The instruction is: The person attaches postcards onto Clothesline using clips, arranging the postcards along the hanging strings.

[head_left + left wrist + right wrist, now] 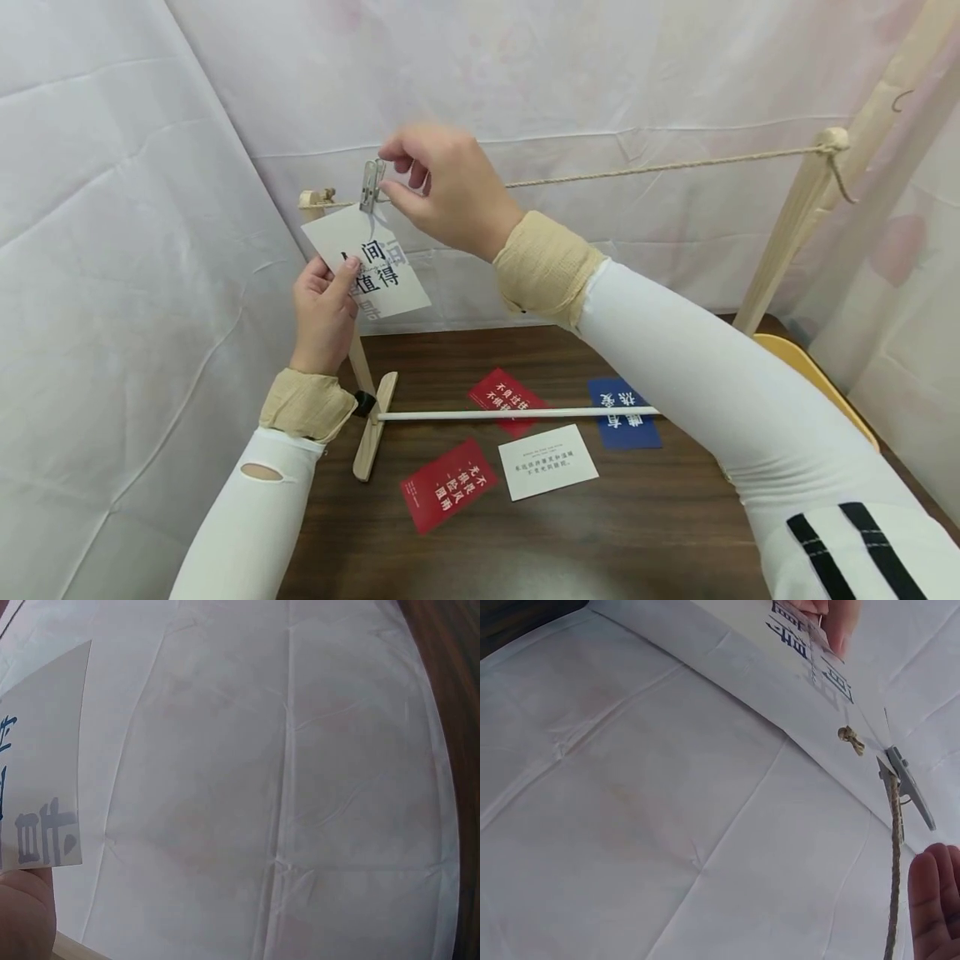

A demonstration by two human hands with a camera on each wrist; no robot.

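In the head view my left hand (321, 321) pinches a white card (408, 293) with dark blue and grey characters, thumb across its front. The card tilts just under a rope (637, 172), its upper edge at a metal clip (371, 185). My right hand (459, 190) is beside that clip, thumb and forefinger spread apart. From the right wrist, the clip (916, 793) sits on the rope (895, 892) at the card's edge, with a gap between it and my right fingers (926, 896). The left wrist view catches only part of the card (56, 750) and a finger.
The rope runs between wooden posts (787, 225) joined by a white rod (517, 412). Two red cards (450, 487), a white card (547, 477) and a blue card (630, 433) lie on the brown table (600, 542). A yellow edge (817, 379) shows at right.
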